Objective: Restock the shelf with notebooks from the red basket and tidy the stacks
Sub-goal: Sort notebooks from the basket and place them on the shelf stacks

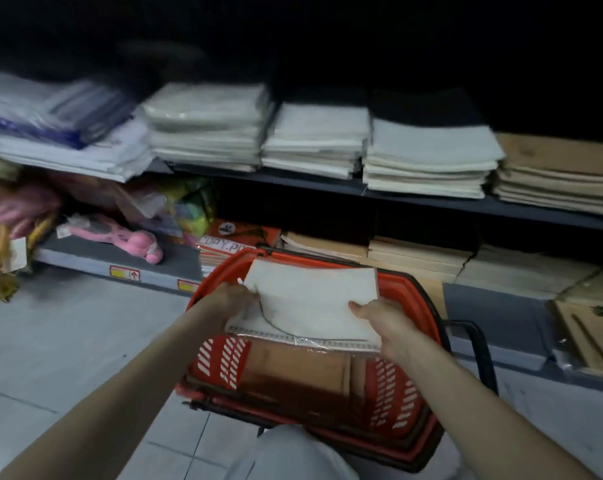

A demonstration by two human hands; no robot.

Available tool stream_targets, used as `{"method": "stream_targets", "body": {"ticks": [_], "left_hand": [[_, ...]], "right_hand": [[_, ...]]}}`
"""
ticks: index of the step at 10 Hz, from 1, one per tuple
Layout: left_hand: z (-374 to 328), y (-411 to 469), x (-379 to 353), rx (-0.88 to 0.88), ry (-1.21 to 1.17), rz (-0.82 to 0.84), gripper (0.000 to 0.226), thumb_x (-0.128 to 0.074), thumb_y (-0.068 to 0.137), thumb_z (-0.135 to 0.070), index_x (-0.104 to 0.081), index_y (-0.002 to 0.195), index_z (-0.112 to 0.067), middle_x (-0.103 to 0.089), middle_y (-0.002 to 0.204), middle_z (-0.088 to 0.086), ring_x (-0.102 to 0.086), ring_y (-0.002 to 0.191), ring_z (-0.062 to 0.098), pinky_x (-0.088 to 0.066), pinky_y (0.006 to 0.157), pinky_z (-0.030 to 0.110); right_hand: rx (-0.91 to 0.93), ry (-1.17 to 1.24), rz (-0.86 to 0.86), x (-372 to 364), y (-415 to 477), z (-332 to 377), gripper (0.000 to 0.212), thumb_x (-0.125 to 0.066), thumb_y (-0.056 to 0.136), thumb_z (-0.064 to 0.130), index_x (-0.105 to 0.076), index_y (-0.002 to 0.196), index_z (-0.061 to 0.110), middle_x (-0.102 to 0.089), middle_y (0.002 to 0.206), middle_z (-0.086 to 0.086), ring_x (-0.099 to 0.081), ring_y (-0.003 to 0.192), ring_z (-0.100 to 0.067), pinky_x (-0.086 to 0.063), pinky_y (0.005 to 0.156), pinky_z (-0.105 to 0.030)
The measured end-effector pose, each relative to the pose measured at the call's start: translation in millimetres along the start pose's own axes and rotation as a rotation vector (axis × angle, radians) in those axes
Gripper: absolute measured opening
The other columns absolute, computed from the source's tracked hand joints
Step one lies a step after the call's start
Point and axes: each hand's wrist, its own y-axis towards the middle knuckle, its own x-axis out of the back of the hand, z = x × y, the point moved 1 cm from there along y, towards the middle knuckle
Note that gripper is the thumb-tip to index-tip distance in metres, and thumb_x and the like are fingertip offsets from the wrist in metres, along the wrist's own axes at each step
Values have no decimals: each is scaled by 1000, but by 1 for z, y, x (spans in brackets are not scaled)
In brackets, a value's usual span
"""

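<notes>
Head view: left hand (236, 299) and right hand (379, 317) are gripping white notebooks (310, 299) over red basket (410, 289); best lifting level, keeping edges squared.

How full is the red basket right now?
Partly full: brown notebooks lie in the basket beneath the white notebook that the left hand and right hand grip. Stack depth cannot be told.

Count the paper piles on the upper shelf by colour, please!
White piles: 3
Brown piles: 1
Blue-and-white piles, blurred: 1
Total: 5
</notes>
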Motion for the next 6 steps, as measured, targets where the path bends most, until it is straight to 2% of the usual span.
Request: {"method": "stream_targets", "body": {"ticks": [1, 2, 3, 4, 5, 6], "left_hand": [[-62, -73, 24, -88, -92, 11, 21, -68, 92, -4, -62, 112, -8, -66, 104, 16, -65, 84, 27, -57, 79, 38], [-95, -101, 45, -222, -119, -37, 5, -69, 92, -8, -67, 95, -6, -67, 87, 13, -64, 75, 25, -55, 72, 32], [-129, -133, 71, -293, -250, -53, 19, -72, 85, -8, -73, 99, 4, -70, 81, 19, -67, 73, 29, -49, 69, 35], [-149, -159, 90, -318, -414, -47, 28, -71, 85, -11, -72, 108, 4, -75, 91, 24, -71, 72, 32, -55, 66, 36], [-158, -182, 101, -306, -646, 40, 16, -62, 92, -6, -68, 106, -1, -74, 77, 16, -70, 53, 25, -56, 43, 27], [-158, -189, 110, -318, -873, 120, 36, -64, 91, -9, -64, 126, 2, -76, 95, 15, -74, 79, 25, -62, 67, 30]], "right_hand": [[106, 29, 56, 0, -50, 47, 32, -74, 94, 11, -66, 124, 7, -77, 111, -7, -73, 102, -27, -55, 100, -47], [200, 72, 66, 0, -96, 92, 48, -75, 94, 17, -57, 138, 8, -68, 132, -1, -66, 118, -26, -46, 110, -46], [280, 134, 87, -5, -129, 132, 38, -73, 95, 10, -62, 130, 4, -76, 114, -3, -72, 103, -24, -55, 99, -46], [360, 148, 114, -14, -153, 162, 50, -81, 86, 16, -63, 132, 8, -76, 118, -7, -71, 111, -28, -47, 109, -55], [360, 198, 152, -20, -116, 173, 123, -100, 38, 42, -49, 148, 20, -62, 143, -2, -57, 133, -31, -39, 108, -62], [287, 277, 156, -30, -101, 187, 127, -100, 36, 37, -45, 150, 25, -55, 151, -1, -52, 138, -33, -41, 104, -69]]}}
